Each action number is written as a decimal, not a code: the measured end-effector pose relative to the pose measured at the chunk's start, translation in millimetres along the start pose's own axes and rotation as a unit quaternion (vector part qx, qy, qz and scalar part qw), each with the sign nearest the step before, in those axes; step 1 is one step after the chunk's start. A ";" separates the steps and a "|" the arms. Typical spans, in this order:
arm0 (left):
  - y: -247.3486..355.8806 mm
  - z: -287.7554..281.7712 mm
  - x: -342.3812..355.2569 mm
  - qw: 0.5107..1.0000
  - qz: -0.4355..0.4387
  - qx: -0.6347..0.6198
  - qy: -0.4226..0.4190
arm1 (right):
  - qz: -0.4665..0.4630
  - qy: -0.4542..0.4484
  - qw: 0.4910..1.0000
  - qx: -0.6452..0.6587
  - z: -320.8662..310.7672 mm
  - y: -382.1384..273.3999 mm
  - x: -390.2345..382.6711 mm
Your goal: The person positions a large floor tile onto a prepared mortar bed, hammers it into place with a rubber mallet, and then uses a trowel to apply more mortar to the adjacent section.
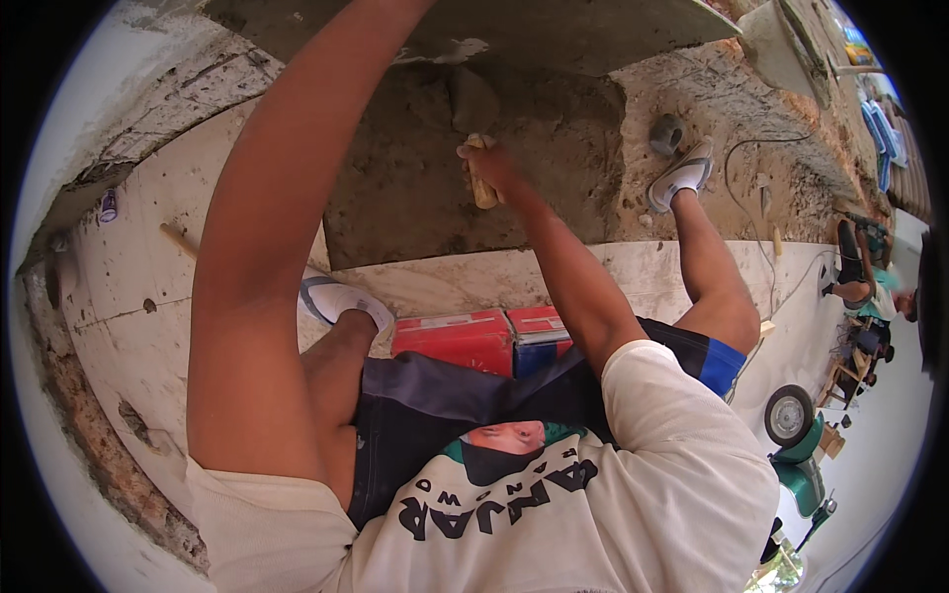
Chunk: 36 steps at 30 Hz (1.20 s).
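Observation:
My right hand (489, 168) grips the pale wooden handle (483, 194) of a trowel. Its blade (473, 97), coated in grey mortar, rests against a dark, damp plastered surface (386, 173) in front of me. A grey cement-coated ledge (613, 30) runs above that patch. My left arm (257, 227) reaches up past the ledge to the top edge of the view, where the hand is out of sight. Red boxes (450, 341) lie between my legs, below the plastered patch.
A grey cup-like container (666, 135) is beside my right foot, near a cable (730, 173). A wooden-handled tool (178, 237) lies at left. At right are another person (870, 287), a green scooter (801, 474) and stacked sacks (905, 168).

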<state>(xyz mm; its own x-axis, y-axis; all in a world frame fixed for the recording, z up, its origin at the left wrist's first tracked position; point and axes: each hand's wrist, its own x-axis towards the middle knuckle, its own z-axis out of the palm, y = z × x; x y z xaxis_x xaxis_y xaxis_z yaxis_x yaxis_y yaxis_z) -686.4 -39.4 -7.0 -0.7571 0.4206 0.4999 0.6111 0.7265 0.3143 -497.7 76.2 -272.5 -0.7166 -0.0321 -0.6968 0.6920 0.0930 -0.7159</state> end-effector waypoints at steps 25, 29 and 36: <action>16.0 -5.3 19.9 0.991 -0.085 -0.064 -0.077 | -0.036 -0.064 0.997 0.036 66.7 3.7 48.1; 3.8 -7.5 12.9 0.995 -0.078 -0.034 -0.057 | -0.029 -0.102 0.994 0.019 33.8 -7.4 -3.9; -0.8 -5.2 12.3 0.996 -0.061 -0.032 -0.053 | 0.028 -0.081 0.991 0.101 -48.1 -14.6 -107.6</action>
<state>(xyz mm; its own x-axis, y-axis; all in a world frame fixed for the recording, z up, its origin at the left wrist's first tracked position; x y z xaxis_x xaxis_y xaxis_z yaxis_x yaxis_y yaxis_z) -695.0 -37.7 3.1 -0.8449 0.3885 0.3678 0.5237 0.7409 0.4204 -434.9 126.2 -184.9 -0.6650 -0.1929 -0.7215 0.7450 -0.1024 -0.6592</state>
